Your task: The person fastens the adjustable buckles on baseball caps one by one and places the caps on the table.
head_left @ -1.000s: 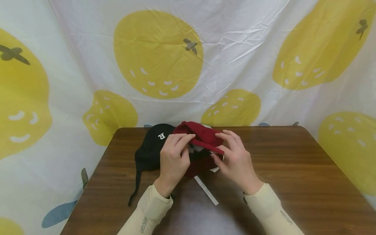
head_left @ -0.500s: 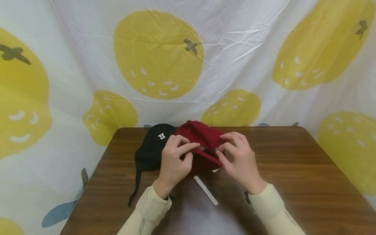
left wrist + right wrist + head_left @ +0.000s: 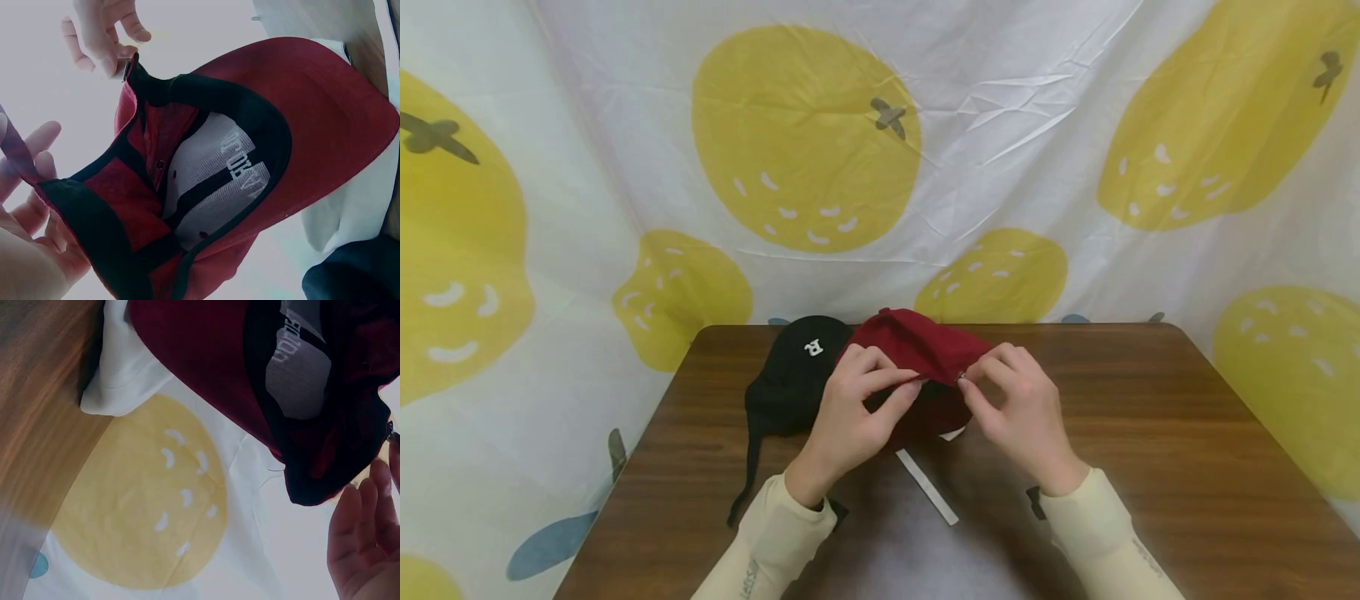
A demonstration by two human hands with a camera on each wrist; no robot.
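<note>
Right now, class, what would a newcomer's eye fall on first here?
The large yellow fruit print on the white sheet behind the table stands out first. Next is the red cap, near the head view's centre, held in the fingers of the left hand and right hand. Left of it, a black cap with a white letter sits on the table.

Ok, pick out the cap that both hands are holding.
The red cap: the left hand and right hand hold its back. Neither holds the black cap marked with a white R.
</note>
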